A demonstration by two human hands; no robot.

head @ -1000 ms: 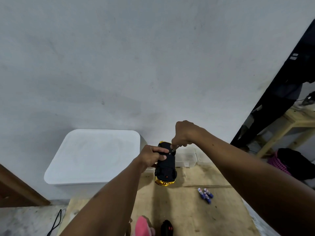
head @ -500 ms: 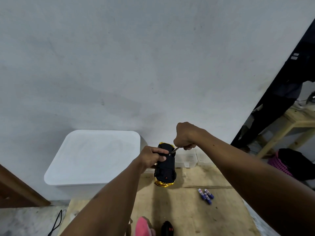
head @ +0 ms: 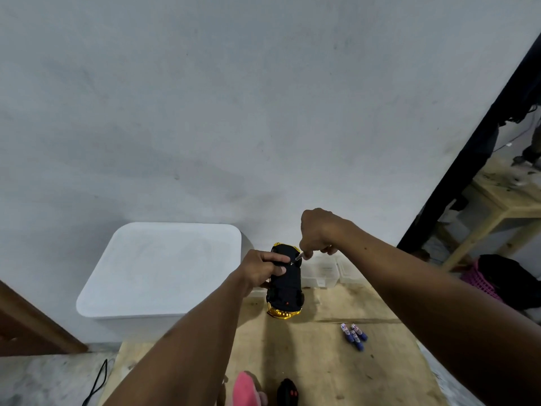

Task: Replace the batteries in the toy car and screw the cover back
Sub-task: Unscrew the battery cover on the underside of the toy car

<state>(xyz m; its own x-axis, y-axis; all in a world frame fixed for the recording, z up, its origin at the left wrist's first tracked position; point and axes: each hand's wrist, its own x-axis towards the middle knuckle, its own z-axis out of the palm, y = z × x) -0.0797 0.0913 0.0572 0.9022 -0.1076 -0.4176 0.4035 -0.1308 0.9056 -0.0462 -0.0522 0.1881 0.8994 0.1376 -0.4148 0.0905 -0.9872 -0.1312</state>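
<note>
Holding the toy car (head: pixel 285 281) upside down, the left hand (head: pixel 260 272) grips it tight; the right hand (head: pixel 317 232) squeezes a screwdriver (head: pixel 300 256) touching its underside, with batteries (head: pixel 353 335) near the table's (head: pixel 322 373) right edge.

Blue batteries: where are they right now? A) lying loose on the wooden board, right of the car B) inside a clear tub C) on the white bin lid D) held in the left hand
A: the blue batteries lie together on the wooden board, right of the upturned toy car, clear of both hands.
</note>
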